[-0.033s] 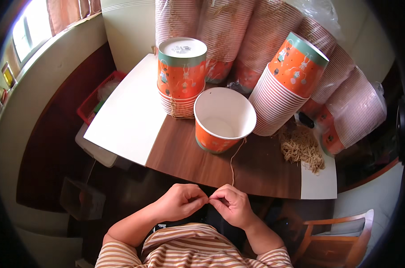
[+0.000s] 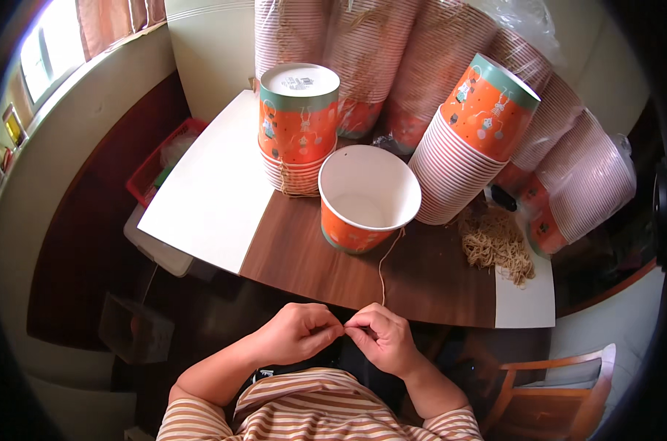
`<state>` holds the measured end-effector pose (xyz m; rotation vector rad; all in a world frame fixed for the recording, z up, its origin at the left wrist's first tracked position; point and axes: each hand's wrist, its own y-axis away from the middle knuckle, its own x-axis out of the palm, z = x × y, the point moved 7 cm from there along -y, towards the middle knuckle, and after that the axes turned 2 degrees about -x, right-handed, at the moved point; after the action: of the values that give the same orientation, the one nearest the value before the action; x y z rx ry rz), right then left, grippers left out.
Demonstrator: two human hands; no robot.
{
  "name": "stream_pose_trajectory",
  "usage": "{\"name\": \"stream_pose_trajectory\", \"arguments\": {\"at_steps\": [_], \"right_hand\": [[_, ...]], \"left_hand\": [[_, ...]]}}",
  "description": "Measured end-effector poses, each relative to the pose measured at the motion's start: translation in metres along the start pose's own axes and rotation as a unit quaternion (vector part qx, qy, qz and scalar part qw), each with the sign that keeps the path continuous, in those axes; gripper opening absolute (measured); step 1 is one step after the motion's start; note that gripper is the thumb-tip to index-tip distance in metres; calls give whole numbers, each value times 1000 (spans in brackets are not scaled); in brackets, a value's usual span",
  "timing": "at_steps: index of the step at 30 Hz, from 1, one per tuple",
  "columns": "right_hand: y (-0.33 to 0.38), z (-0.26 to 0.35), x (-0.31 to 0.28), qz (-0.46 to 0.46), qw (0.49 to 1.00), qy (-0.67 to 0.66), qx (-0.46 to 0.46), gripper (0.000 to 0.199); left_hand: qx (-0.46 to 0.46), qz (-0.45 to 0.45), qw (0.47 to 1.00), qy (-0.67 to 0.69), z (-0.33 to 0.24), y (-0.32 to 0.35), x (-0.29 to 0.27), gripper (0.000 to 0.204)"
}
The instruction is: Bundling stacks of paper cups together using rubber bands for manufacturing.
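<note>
Here at the near side, my left hand (image 2: pixel 302 334) and right hand (image 2: pixel 381 339) meet, fingertips pinched closed; the right has the string (image 2: pixel 382 285), and whether the left has its end too, I can't tell. It should be light, soft and limp, best held close to the tip. Off it points, long axis near to far, curving right over the table (image 2: pixel 296 253) to the tub (image 2: pixel 352 232), mouth up! Farther: left stack (image 2: pixel 299 125), right stack (image 2: pixel 462 165).
</note>
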<state>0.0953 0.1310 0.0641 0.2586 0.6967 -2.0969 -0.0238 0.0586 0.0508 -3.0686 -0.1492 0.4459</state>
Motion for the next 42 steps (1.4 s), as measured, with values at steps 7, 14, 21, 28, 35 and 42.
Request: {"name": "stream_pose_trajectory", "arguments": {"at_steps": [7, 14, 21, 28, 35, 42], "right_hand": [[-14, 20, -6, -12, 996, 39, -77, 17], [-44, 21, -20, -47, 996, 6, -77, 10], [-71, 11, -60, -125, 986, -111, 0, 4], [-82, -2, -103, -106, 992, -43, 43, 6], [-102, -15, -108, 0, 993, 47, 107, 10], [-125, -20, -70, 108, 983, 140, 48, 11]], "left_hand": [[136, 4, 984, -118, -36, -8, -10, 7], [276, -47, 929, -241, -68, -31, -38, 15], [161, -274, 887, -335, -67, -140, -124, 29], [-11, -137, 944, -301, -29, -167, -110, 33], [-87, -52, 985, 141, -23, -86, -47, 38], [-79, -93, 984, 128, -10, -79, -55, 26]]}}
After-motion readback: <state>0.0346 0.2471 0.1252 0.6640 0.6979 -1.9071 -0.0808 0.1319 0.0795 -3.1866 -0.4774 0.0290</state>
